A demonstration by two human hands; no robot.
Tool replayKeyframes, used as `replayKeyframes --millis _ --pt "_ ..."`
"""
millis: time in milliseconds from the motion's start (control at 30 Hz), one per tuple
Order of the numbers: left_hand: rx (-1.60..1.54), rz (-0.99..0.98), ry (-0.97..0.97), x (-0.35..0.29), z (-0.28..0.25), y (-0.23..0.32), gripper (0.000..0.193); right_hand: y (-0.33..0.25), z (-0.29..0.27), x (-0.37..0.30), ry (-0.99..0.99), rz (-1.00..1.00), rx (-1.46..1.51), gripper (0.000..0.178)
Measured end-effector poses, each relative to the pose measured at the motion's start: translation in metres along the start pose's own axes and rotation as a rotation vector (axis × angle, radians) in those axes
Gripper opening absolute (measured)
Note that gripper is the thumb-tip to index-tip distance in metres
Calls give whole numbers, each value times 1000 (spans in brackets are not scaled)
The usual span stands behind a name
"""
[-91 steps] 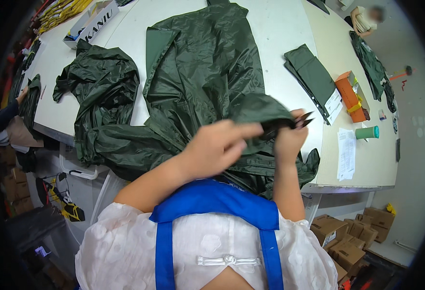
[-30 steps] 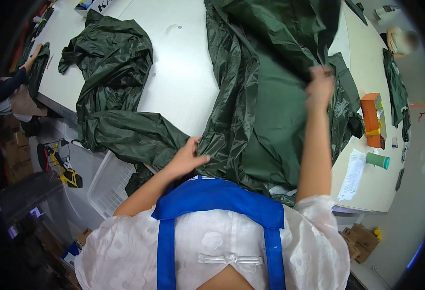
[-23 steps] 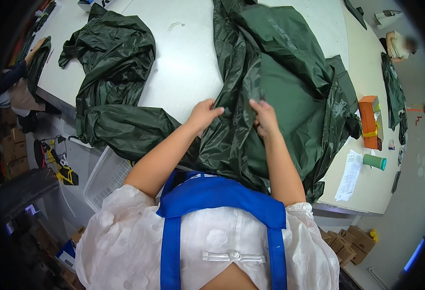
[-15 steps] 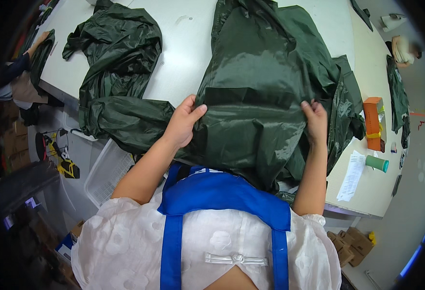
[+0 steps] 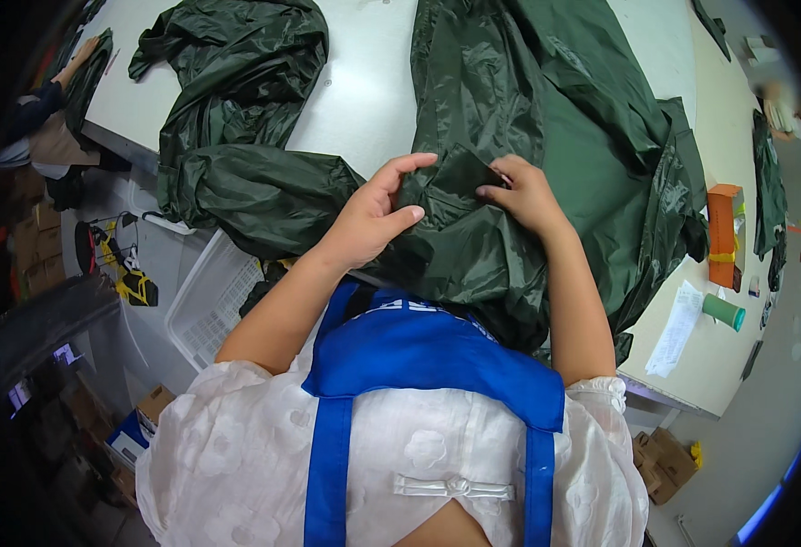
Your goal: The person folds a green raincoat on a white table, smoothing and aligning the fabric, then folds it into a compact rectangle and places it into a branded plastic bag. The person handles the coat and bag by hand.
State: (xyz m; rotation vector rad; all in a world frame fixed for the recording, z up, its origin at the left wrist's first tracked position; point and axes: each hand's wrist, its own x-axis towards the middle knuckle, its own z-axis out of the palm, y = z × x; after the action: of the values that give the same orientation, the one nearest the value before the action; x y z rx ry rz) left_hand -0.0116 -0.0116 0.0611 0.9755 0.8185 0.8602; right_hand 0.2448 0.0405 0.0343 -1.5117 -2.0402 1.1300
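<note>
A dark green, glossy waterproof garment [image 5: 592, 182] lies in front of me, its near end bunched over the table edge by my blue apron. My right hand [image 5: 528, 196] pinches a raised fold of it between thumb and fingers. Against the same fold rests my left hand [image 5: 377, 214], thumb and forefinger spread apart and its other fingers partly hidden. A second green garment [image 5: 236, 100] lies crumpled to the left, one sleeve-like part reaching toward my left forearm.
On the white table [image 5: 368, 82], an orange box [image 5: 722, 237], a paper sheet [image 5: 676, 333] and a green cylinder [image 5: 724, 312] lie at right. A white plastic basket [image 5: 209, 305] stands below the left edge. One person works at far left; another is at far right.
My hands have come closer together. The flat, stretched width of garment between them is now gathered into a folded peak, and my left thumb and forefinger have spread.
</note>
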Motion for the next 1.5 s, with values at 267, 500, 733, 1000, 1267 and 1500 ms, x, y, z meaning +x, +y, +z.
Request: replayKeyframes --millis 267,500,733,1000,1267,1500 --pt "179 241 44 -6 8 10 48 -68 -19 -77 559 -728 -369 24" --pt "257 383 43 -10 7 1 32 -69 -18 -100 586 -731 -419 24" --pt "347 373 172 -15 27 8 42 -69 -19 -103 115 -367 -207 34" --pt "693 489 8 -26 27 23 34 -108 -34 -76 390 -78 101 36" --pt "664 603 56 -25 35 26 25 -115 -11 -60 396 -321 17 29" --pt "688 600 40 -26 34 28 22 -117 -6 -58 373 -302 136 28"
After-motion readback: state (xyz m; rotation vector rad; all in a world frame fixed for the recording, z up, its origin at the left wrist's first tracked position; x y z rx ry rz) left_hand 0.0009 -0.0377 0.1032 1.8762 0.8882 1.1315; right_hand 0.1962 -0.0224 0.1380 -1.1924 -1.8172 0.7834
